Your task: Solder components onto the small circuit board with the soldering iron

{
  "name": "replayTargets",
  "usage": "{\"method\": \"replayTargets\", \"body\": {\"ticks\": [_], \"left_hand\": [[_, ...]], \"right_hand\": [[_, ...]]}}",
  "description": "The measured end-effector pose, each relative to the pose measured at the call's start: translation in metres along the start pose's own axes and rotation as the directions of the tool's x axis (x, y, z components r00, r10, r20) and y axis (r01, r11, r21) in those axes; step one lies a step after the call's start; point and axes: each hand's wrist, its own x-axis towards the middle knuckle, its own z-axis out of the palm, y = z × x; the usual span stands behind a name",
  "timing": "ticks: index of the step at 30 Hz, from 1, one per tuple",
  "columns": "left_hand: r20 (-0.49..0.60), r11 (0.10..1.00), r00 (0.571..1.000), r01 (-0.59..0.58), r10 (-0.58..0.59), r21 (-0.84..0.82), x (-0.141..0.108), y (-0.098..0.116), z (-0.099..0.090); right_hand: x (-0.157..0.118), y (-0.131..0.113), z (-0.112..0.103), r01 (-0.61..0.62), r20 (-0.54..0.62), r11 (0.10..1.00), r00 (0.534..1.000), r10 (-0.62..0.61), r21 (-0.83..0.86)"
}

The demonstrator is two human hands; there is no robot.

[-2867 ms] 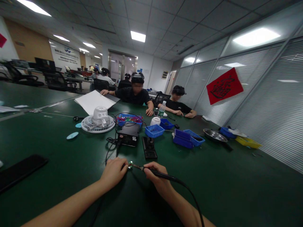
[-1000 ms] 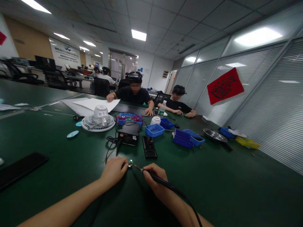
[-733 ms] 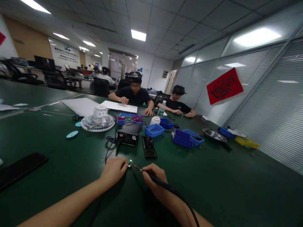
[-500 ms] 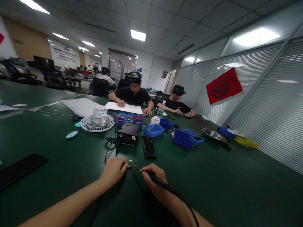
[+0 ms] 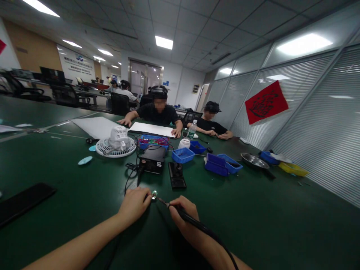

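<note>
Circuit board (image 5: 154, 195), small and green, sits at the fingertips of the left hand (image 5: 136, 202), over the near part of a dark green table (image 5: 264, 221) that spreads beneath both hands and well beyond them. White fan housing (image 5: 119, 133): beyond the left hand and off to its left, grille side down, untouched. Black box (image 5: 152, 162): beyond the left hand, slightly to its right, apart from the fingers.

Left hand: fingers drawn narrow, pinching the board's left edge; exact grip partly hidden. Right hand (image 5: 184, 210): closed in a pen-like hold around a dark, corded tool, by its shape a soldering iron (image 5: 194, 220). Tip points from the right hand towards the left fingertips and appears just short of the board; contact cannot be confirmed.

Black holder (image 5: 177, 177): beyond the gap between the hands, apart from both.

Progress, as judged: work on the board looks under way rather than finished. Done: board pinched, iron in hand, tip brought near. Left, probably: whatever joint is meant at the board, then release of board and iron. Any solder on the board is too small to tell, so completed joints cannot be counted.
</note>
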Motion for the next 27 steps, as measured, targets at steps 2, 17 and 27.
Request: {"method": "replayTargets", "body": {"ticks": [2,17,27], "left_hand": [[-0.002,1.0,1.0,0.001,-0.001,0.004,0.0007,-0.0006,0.0009],[0.004,1.0,1.0,-0.026,0.026,-0.014,0.0008,-0.0004,0.0],[-0.012,1.0,1.0,-0.018,0.018,-0.022,0.0015,-0.002,0.0017]], "right_hand": [[0.0004,0.0006,0.0004,-0.002,0.004,1.0,1.0,0.003,-0.003],[-0.0007,0.0052,0.0021,0.007,0.008,1.0,1.0,-0.007,-0.021],[-0.0006,0.0074,0.0042,0.027,0.02,0.999,0.999,-0.027,-0.032]]}}
